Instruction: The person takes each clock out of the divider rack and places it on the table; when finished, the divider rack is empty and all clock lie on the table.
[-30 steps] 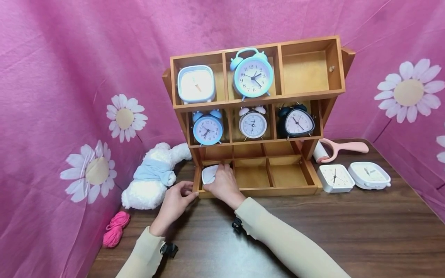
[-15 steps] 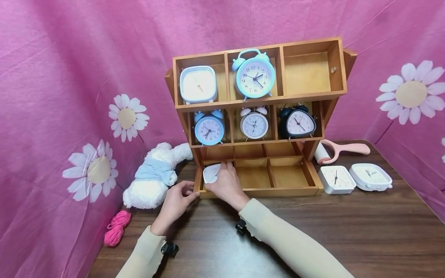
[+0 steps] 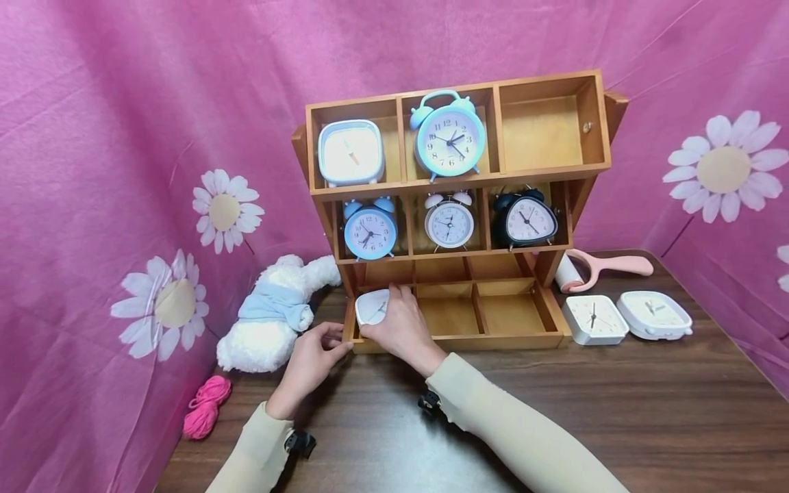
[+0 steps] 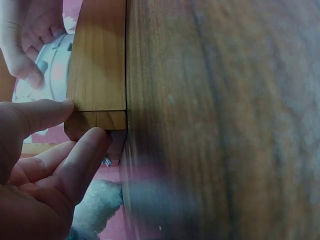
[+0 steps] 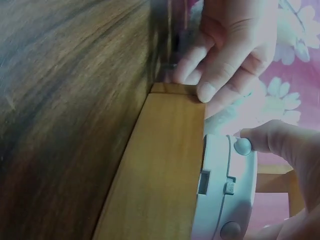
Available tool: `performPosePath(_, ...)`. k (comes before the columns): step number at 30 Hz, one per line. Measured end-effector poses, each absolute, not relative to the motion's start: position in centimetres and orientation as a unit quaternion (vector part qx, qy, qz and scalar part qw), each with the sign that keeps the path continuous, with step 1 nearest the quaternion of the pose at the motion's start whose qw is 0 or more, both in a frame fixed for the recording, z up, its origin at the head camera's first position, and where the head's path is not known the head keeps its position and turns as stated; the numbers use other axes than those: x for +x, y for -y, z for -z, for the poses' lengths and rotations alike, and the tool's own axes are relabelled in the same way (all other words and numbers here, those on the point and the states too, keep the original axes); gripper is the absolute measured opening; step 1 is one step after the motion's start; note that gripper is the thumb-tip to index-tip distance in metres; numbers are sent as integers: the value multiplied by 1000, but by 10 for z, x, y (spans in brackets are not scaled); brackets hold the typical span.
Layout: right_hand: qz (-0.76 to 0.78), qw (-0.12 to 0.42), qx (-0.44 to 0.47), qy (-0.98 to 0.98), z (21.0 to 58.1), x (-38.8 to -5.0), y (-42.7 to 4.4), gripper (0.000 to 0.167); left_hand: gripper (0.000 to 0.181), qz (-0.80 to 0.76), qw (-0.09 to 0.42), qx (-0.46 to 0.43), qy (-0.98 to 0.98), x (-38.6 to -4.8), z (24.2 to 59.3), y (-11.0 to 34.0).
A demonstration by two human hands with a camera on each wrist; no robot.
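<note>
We should treat the wooden rack (image 3: 468, 344), across the centre of the head view, as the thing to steady. Our left hand (image 3: 311, 359), lower left of centre, pinches its bottom corner between thumb and fingers; light counter-pressure there should stop it sliding. Our right hand (image 3: 403, 329) holds the white clock (image 3: 370, 308) in the bottom row's leftmost compartment, near the picture's lower middle. To settle it well, we would lower it evenly, fingertips off its face. In the right wrist view, we'd avoid pressing the round knob (image 5: 242, 146) or the little switch (image 5: 230, 187).
</note>
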State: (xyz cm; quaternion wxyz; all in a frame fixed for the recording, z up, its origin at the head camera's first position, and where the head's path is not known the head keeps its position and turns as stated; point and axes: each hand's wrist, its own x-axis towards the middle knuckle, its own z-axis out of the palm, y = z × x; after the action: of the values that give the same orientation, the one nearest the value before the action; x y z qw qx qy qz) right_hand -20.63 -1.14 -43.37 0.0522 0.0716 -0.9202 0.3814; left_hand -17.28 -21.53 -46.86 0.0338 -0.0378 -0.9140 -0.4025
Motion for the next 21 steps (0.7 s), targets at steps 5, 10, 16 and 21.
performPosePath(5,-381,63,85,918,430,-202,10,104,28,406,35,-38,912,-173,469,215)
performPosePath(10,-389,62,110,913,427,-189,4,103,28,407,37,-36,912,-172,469,215)
performPosePath(16,-402,44,113,908,426,-176,-5,106,28,408,40,-39,911,-173,468,215)
performPosePath(21,-405,49,113,906,429,-167,-11,105,30,407,38,-37,912,-173,469,214)
